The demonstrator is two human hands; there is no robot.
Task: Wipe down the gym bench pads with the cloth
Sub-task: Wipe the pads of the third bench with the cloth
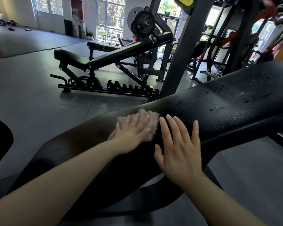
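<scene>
Black bench pad [219, 101]: left hand [132, 136] presses cloth [151, 119]; writing unreadable.

No text, brand or number can be read. A small green sign [167, 13] glows high on the far wall, but its characters are too blurred to read.

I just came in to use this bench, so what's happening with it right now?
A person is wiping the long black padded bench pad. The left hand presses a pale pink cloth flat on the pad, and the blur suggests it is moving. The right hand rests open on the pad beside it. Water droplets show further along to the right, so that stretch looks unwiped.
</scene>
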